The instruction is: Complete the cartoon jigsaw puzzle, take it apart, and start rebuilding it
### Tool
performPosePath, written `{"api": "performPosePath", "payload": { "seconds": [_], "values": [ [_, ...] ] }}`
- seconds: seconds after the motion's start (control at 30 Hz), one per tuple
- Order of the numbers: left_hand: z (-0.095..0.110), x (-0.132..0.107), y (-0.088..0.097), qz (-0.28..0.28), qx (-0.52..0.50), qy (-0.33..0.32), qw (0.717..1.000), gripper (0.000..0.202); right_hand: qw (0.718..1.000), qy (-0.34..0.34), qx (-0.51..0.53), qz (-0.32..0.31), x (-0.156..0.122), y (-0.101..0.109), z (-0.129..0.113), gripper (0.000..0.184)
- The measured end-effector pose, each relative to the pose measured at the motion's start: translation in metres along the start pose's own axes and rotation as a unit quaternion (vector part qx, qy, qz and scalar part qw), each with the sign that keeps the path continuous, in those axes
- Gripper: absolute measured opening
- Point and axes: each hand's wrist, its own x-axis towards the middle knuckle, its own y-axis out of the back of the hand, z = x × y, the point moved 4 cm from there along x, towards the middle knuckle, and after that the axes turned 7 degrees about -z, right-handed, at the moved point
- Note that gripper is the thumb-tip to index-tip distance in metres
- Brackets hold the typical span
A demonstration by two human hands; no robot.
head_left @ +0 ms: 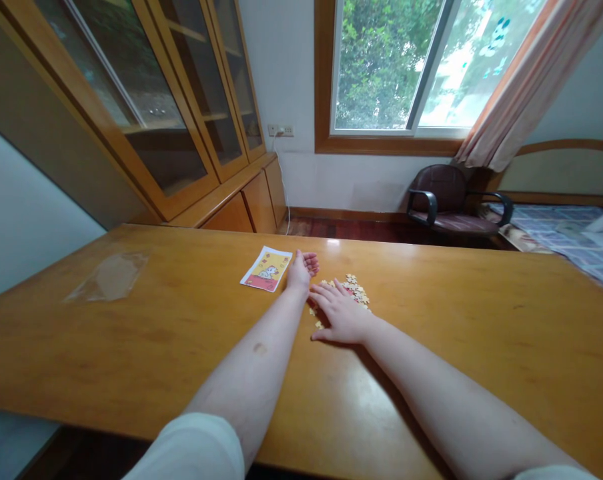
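A heap of small jigsaw puzzle pieces (357,291), mostly pale with some red, lies on the wooden table (181,347). Over its left and near part, my right hand (342,312) lies palm down with the fingers spread, hiding some pieces. My left hand (301,270) stands on its edge left of the heap, palm turned to the right, fingers extended and holding nothing. Just left of that hand is a picture card (266,269) with a white animal on a yellow and red ground.
A clear plastic bag (109,277) lies flat at the table's left. Beyond the table are a glass-fronted cabinet (216,160), a window, a dark armchair (441,200) and a bed (571,227) at right. A white cord hangs from the wall socket (281,131).
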Motion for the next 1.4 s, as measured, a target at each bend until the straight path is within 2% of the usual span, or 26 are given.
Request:
{"api": "performPosePath", "payload": {
  "seconds": [0.03,0.13,0.2,0.27,0.33,0.43,0.5,0.6,0.7,0.83,0.97,1.07,1.23,1.4],
  "values": [
    [0.000,0.001,0.001,0.007,0.009,-0.003,1.000,0.052,1.000,-0.010,-0.011,-0.011,0.001,-0.004,-0.002,0.085],
    [-0.002,0.002,0.001,0.000,0.058,-0.006,0.998,0.050,0.997,-0.068,-0.035,-0.010,0.006,-0.010,0.005,0.066],
    [-0.004,0.002,-0.004,-0.034,0.106,-0.012,0.994,0.046,0.991,-0.124,-0.046,0.015,0.007,-0.008,0.017,0.056],
    [-0.005,-0.002,-0.009,-0.081,0.176,-0.039,0.980,0.040,0.982,-0.178,-0.054,0.037,0.005,-0.006,0.029,0.058],
    [-0.006,-0.009,-0.014,-0.134,0.273,-0.088,0.949,0.034,0.969,-0.236,-0.056,0.046,-0.001,-0.005,0.039,0.072],
    [-0.009,-0.026,-0.021,-0.194,0.434,-0.141,0.869,0.029,0.955,-0.292,-0.044,0.025,-0.012,-0.010,0.046,0.092],
    [-0.013,-0.036,-0.024,-0.206,0.507,-0.142,0.824,0.029,0.951,-0.307,-0.028,0.018,-0.015,-0.015,0.049,0.091],
    [-0.017,-0.045,-0.029,-0.175,0.566,-0.154,0.791,0.032,0.959,-0.284,-0.010,0.013,-0.009,-0.019,0.052,0.078],
    [-0.019,-0.043,-0.034,-0.147,0.560,-0.160,0.800,0.033,0.967,-0.252,-0.002,0.019,0.002,-0.019,0.055,0.064],
    [-0.022,-0.034,-0.037,-0.117,0.503,-0.155,0.842,0.027,0.971,-0.231,0.013,0.055,0.011,-0.018,0.062,0.050],
    [-0.027,-0.028,-0.043,-0.093,0.494,-0.136,0.854,0.028,0.971,-0.225,0.023,0.081,0.012,-0.017,0.070,0.045],
    [-0.029,-0.025,-0.049,-0.068,0.465,-0.114,0.876,0.027,0.967,-0.230,0.041,0.098,0.012,-0.013,0.072,0.043],
    [-0.028,-0.021,-0.053,-0.035,0.422,-0.081,0.902,0.025,0.946,-0.272,0.112,0.139,0.009,-0.003,0.073,0.036],
    [-0.032,-0.007,-0.050,-0.050,0.320,-0.089,0.942,0.028,0.910,-0.281,0.232,0.198,0.003,-0.007,0.090,0.038]
  ]
}}
